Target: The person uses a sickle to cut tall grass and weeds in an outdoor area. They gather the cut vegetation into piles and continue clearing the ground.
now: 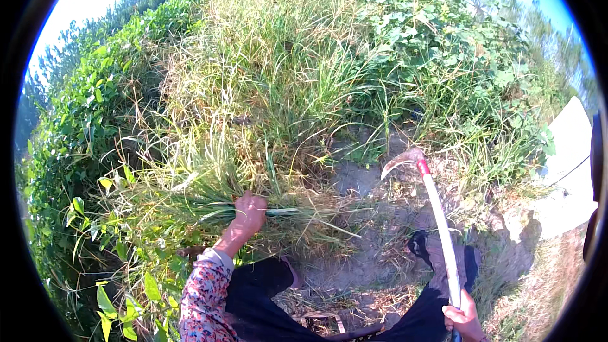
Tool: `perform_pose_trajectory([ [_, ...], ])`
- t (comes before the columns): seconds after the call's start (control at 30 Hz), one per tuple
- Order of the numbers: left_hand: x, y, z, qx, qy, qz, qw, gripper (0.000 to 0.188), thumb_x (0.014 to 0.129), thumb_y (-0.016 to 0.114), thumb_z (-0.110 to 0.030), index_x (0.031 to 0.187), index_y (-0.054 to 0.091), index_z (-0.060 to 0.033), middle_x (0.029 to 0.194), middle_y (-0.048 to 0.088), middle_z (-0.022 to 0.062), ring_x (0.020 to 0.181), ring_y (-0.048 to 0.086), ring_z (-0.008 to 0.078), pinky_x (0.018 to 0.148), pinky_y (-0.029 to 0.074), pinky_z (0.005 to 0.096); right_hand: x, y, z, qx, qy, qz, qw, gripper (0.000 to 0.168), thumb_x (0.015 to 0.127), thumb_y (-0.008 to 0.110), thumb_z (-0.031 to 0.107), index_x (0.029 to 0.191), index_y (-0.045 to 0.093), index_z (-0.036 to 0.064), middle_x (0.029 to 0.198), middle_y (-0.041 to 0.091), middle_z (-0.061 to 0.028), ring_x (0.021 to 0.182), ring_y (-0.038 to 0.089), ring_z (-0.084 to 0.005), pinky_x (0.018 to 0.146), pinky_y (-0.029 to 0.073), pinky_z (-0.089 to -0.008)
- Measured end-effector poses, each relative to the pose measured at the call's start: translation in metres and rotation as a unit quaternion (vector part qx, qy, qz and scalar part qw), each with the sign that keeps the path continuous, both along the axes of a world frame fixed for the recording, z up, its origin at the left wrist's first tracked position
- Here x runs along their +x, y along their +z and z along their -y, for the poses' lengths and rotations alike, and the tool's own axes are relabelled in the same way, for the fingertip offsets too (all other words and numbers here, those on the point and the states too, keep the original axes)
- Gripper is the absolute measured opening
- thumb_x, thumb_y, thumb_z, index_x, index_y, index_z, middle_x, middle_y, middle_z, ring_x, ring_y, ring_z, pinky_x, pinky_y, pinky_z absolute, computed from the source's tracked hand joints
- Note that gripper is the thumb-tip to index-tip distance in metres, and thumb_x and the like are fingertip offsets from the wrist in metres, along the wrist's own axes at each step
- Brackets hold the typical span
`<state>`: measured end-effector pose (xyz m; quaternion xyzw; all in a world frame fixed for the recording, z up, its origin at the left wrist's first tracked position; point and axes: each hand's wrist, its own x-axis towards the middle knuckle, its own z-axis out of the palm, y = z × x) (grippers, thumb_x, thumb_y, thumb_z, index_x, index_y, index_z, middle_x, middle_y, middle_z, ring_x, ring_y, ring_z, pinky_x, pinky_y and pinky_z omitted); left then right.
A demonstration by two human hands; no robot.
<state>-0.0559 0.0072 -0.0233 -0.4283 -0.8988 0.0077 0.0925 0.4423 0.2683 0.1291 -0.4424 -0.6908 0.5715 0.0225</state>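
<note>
My left hand [251, 210] is closed round a bunch of long green grass blades [213, 206], which lie sideways over a heap of cut or flattened grass. A floral sleeve covers that arm. At the lower right, my right hand [463, 318] grips the long pale handle of a sickle [441, 223]. Its curved, stained metal blade [403, 157] points left above bare soil, apart from the grass in my left hand. Red wrapping [422, 167] surrounds the handle where it meets the blade.
Tall standing grass [285, 66] rises ahead, with leafy vines [71, 128] at the left and broad-leaved plants [427, 23] at the upper right. A white sheet [565, 185] lies at the right. Between my dark-trousered legs is part of a low frame [323, 316].
</note>
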Motion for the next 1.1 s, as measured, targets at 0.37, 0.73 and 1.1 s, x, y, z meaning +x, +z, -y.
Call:
perform_pose_trajectory([
  [0.37, 0.039, 0.005, 0.012, 0.01, -0.014, 0.058, 0.998, 0.034, 0.059, 0.073, -0.02, 0.09, 0.063, -0.0101, 0.092, 0.063, 0.0096, 0.1, 0.055, 0.0318, 0.079, 0.044, 0.0473, 0.134, -0.008, -0.014, 0.073, -0.219, 0.024, 0.973, 0.033, 0.077, 0.05, 0.0, 0.106, 0.037, 0.006, 0.059, 0.039, -0.0001, 0.037, 0.043, -0.0122, 0.034, 0.039, -0.027],
  [0.73, 0.075, 0.028, -0.008, 0.007, 0.005, 0.035, 0.999, 0.016, 0.06, 0.066, -0.009, 0.076, 0.065, -0.0105, 0.084, 0.064, 0.0075, 0.097, 0.057, 0.0282, 0.075, 0.048, 0.0424, 0.223, -0.021, 0.081, -0.095, -0.072, 0.219, 0.968, 0.025, 0.08, 0.059, 0.018, 0.094, 0.052, -0.001, 0.059, 0.05, -0.0024, 0.05, 0.05, -0.012, 0.044, 0.042, -0.0268],
  [1.1, 0.099, 0.054, -0.039, 0.056, -0.014, 0.057, 0.997, 0.032, 0.058, 0.071, -0.011, 0.089, 0.064, -0.0093, 0.099, 0.063, 0.0075, 0.106, 0.052, 0.0286, 0.079, 0.047, 0.0428, 0.264, -0.074, 0.065, -0.167, -0.093, 0.224, 0.956, 0.016, 0.076, 0.061, 0.007, 0.082, 0.055, -0.006, 0.057, 0.054, -0.0076, 0.045, 0.054, -0.0152, 0.041, 0.045, -0.0277],
])
